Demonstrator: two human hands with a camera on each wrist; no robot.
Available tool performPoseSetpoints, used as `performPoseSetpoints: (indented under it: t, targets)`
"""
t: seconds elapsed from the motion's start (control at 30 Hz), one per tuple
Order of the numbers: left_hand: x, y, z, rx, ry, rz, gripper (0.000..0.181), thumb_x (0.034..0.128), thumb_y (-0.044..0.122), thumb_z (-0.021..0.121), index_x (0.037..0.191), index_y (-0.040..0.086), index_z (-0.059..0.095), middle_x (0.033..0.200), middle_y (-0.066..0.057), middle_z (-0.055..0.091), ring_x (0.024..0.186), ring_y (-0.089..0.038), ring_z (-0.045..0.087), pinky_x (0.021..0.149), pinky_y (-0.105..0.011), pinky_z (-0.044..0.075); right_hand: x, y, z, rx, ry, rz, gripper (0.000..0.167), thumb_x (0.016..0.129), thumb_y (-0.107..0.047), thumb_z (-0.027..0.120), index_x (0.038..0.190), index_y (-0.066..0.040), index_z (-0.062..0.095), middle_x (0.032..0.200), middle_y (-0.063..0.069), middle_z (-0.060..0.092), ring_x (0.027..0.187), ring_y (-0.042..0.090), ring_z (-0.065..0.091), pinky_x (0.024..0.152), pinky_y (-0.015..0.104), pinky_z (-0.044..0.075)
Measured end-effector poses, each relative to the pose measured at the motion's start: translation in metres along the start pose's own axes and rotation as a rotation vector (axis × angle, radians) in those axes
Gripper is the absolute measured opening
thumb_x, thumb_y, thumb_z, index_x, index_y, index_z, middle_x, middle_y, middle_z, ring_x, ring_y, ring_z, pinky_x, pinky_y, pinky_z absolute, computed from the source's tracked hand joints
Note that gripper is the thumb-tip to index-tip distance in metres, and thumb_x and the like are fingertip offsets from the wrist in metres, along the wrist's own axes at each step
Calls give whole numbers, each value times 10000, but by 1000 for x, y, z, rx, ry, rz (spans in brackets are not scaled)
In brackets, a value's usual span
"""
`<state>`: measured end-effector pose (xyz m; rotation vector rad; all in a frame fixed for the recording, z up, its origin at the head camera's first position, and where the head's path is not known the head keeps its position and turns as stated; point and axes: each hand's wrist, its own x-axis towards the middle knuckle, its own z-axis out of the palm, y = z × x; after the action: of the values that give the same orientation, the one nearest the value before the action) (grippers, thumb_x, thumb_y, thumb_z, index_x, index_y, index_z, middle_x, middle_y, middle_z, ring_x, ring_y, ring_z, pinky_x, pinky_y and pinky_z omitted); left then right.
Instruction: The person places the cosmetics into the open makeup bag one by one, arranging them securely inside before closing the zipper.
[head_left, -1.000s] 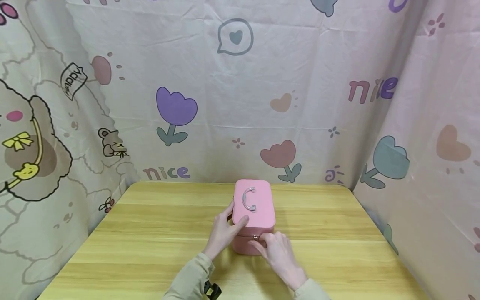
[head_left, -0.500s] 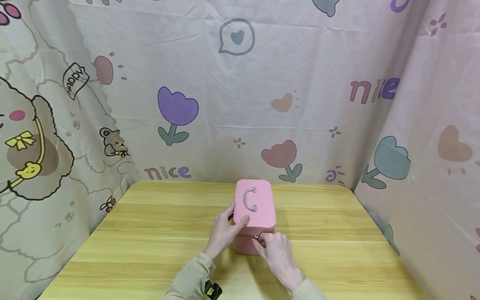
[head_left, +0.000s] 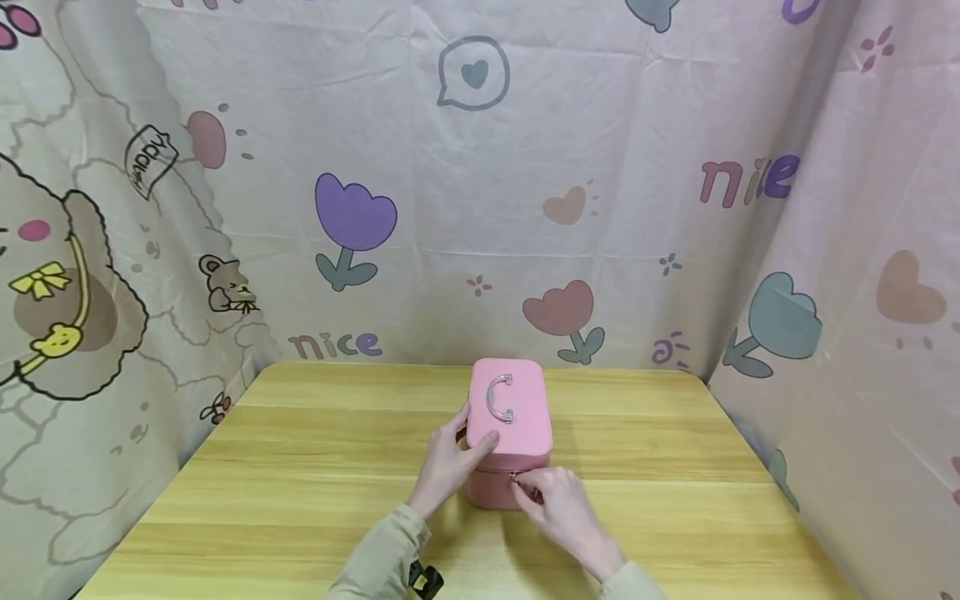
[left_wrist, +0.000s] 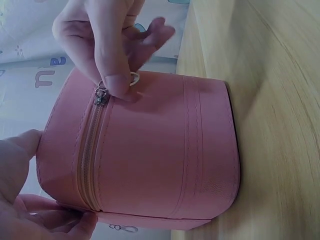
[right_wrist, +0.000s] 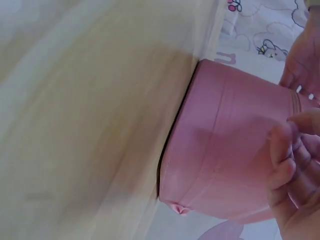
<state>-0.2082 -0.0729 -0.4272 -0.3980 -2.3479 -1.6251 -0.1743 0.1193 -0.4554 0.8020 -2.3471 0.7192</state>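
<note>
A pink zip-up cosmetic case (head_left: 513, 433) with a silver handle (head_left: 497, 400) on its lid stands on the wooden table. My left hand (head_left: 446, 467) grips the case from its left, thumb on the lid's front corner, fingers along the side. At the front seam my right hand (head_left: 562, 508) pinches the zipper pull between thumb and forefinger. In the left wrist view the metal slider (left_wrist: 101, 96) sits on the zipper (left_wrist: 89, 150), and a small ring (left_wrist: 135, 78) shows by the right thumb. The right wrist view shows the right fingers (right_wrist: 282, 150) curled beside the case wall.
The wooden table (head_left: 300, 467) reaches back to a patterned curtain (head_left: 480, 208), which also hangs along both sides. A small black object (head_left: 426, 581) is by the left sleeve at the bottom edge.
My right hand has shifted slightly to the right along the front seam, and the slider shows more plainly at its fingertips. My left hand and the case have stayed in place.
</note>
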Motion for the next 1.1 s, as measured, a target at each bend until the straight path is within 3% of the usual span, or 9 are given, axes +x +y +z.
performPoseSetpoints:
  t: [0.07,0.17,0.37,0.6,0.83,1.1]
  targets:
    - [0,-1,0,1,-4,-11,778,915,302,741,1474,-112,394,1427,-320,526,1285,-425,586,1048,-466,507,0,1,-3,88,-67,40,132,864,-104,747,738,-139,723,557,-133,538,530,-122,327,474,74,290]
    - [0,-1,0,3,-6,-12,783,914,306,743,1472,-118,392,1429,-325,521,1285,-431,584,1049,-476,505,-1,3,-6,163,-118,77,184,917,-127,707,734,-117,689,534,-133,481,505,-121,300,448,85,276]
    - [0,-2,-1,7,-5,10,771,909,282,750,1467,-119,401,1406,-326,543,1271,-430,595,1028,-467,520,-5,12,-6,110,-37,-14,396,899,-95,717,596,-200,484,502,-160,328,515,-155,194,453,48,165]
    - [0,-1,-1,-16,-18,27,740,924,227,735,1479,-115,385,1406,-320,549,1278,-421,590,1016,-435,529,-7,24,-13,81,-28,-57,356,894,-102,727,601,-182,541,496,-169,357,527,-169,187,459,38,169]
    - [0,1,-1,-59,-24,-39,755,910,198,747,1508,-66,371,1439,-287,541,1305,-386,579,1028,-392,521,-14,45,-31,95,-27,41,446,887,-82,731,566,-227,458,503,-192,291,505,-160,172,440,65,164]
    - [1,-1,0,-47,-31,-27,752,916,210,745,1488,-109,375,1439,-319,520,1296,-436,569,1036,-435,511,-14,56,-35,156,-73,96,384,938,-131,689,608,-247,531,519,-189,368,492,-122,254,431,118,247]
